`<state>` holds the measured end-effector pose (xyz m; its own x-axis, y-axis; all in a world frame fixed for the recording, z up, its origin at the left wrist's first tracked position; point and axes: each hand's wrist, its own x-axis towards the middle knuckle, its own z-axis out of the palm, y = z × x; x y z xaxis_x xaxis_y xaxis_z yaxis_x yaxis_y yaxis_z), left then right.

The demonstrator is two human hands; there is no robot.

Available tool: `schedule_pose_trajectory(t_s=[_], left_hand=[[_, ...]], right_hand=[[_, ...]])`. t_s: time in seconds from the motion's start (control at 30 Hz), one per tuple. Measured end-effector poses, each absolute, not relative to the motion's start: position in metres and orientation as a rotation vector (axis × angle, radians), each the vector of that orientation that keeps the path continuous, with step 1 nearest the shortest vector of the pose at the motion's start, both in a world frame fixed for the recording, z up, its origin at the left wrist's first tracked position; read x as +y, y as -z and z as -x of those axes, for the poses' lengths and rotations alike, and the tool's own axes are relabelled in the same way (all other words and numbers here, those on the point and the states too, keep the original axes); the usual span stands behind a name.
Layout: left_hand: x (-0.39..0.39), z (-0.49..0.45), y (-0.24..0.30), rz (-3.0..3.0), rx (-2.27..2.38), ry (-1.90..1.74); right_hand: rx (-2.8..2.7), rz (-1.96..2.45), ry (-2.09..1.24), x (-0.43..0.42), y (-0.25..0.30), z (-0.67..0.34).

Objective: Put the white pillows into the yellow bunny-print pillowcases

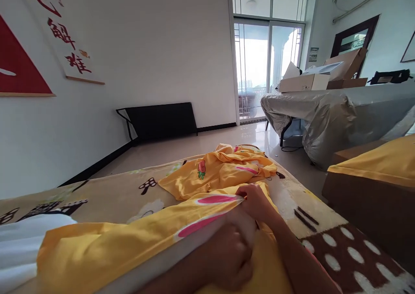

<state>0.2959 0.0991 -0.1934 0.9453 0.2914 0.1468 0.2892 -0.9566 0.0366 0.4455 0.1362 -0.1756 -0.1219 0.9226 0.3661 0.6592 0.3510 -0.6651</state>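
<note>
Yellow pillowcase (207, 173), pink-and-strawberry print; tan blanket (129, 194), brown patch with white dots; white pillow (22, 242).

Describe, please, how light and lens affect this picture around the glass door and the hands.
In the head view the glass door is blown out white and throws glare on the glossy floor; the wide lens tilts the wall pictures at the left edge; the left hand, close to the lens, looks dim and soft, the right hand pinching the yellow cover sharper.
</note>
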Motion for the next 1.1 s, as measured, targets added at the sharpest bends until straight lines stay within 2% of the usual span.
schedule_pose_trajectory(t_s=[0.17, 0.27, 0.43, 0.53, 0.77, 0.97, 1.1], left_hand=[[0.095, -0.295, 0.178, -2.947, 0.579, -0.884], [0.091, -0.296, 0.178, -2.951, 0.634, -1.047], [0.088, -0.299, 0.188, -3.274, 0.956, -0.806], [0.086, -0.303, 0.187, -3.176, 1.038, -0.649], [0.083, -0.302, 0.172, -2.955, 1.151, -0.585], [0.103, -0.298, 0.161, -2.852, 1.248, -0.206], [0.113, -0.302, 0.177, -2.889, 1.213, -0.228]], right_hand=[[-1.779, 1.272, -0.64, 0.15, 0.18, -0.453], [-1.717, 1.26, -0.594, 0.151, 0.183, -0.452], [-1.608, 1.202, -0.542, 0.151, 0.186, -0.446], [-1.596, 1.244, -0.519, 0.152, 0.187, -0.447], [-1.675, 1.379, -0.352, 0.141, 0.173, -0.455], [-1.774, 1.488, -0.411, 0.144, 0.173, -0.471], [-1.913, 1.48, -0.452, 0.145, 0.176, -0.481]])
